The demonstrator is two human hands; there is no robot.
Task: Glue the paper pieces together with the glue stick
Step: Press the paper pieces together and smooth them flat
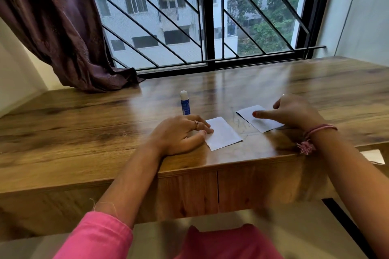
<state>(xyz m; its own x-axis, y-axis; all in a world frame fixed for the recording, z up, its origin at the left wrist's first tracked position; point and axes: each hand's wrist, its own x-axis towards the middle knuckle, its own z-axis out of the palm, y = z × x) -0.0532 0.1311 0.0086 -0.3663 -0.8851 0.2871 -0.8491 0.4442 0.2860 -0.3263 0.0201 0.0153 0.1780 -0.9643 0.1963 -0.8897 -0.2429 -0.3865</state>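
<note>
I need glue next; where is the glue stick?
The glue stick stands upright on the table, just behind the left hand.

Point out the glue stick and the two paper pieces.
glue stick point(185, 104): head view, on its blue body.
left paper piece point(223, 135): head view, on its bare white middle.
right paper piece point(248, 113): head view, on its uncovered left part.

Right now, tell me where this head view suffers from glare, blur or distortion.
Head view: window daylight throws pale glare across the glossy wooden table behind the blue-and-white glue stick; the right hand over the farther white paper piece is motion-blurred; the left hand on the nearer white paper piece looks sharper; wide-angle bending bows the table edge.
</note>
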